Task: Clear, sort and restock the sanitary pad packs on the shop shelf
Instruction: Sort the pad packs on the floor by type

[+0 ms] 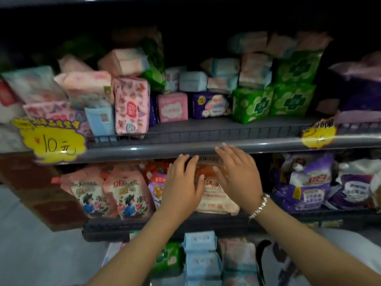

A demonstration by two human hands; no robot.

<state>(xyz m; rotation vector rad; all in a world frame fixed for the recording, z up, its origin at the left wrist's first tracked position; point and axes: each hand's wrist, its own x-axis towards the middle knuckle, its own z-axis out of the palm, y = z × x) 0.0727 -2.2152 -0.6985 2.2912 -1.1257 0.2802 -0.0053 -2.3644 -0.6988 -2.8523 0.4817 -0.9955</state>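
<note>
Sanitary pad packs crowd the upper shelf (206, 131): a tall pink patterned pack (132, 106), a small pink pack (172, 107), a purple pack (211, 105) and two green packs (252, 106), with pink and blue packs piled behind. Both my hands are raised in front of the shelf's grey front rail. My left hand (183, 180) and my right hand (237, 172), with a silver bracelet on its wrist, have straight spread fingers and hold nothing. Below my arms lie more packs, among them light blue ones (201, 256) and a green one (168, 259).
The lower shelf holds pink refill pouches (127, 193), an orange-beige pouch (212, 195) behind my hands, and purple detergent bags (307, 182). A yellow price sign (51, 139) hangs at the left of the rail, another yellow sign (318, 133) at the right. Brown boxes (47, 201) stand at lower left.
</note>
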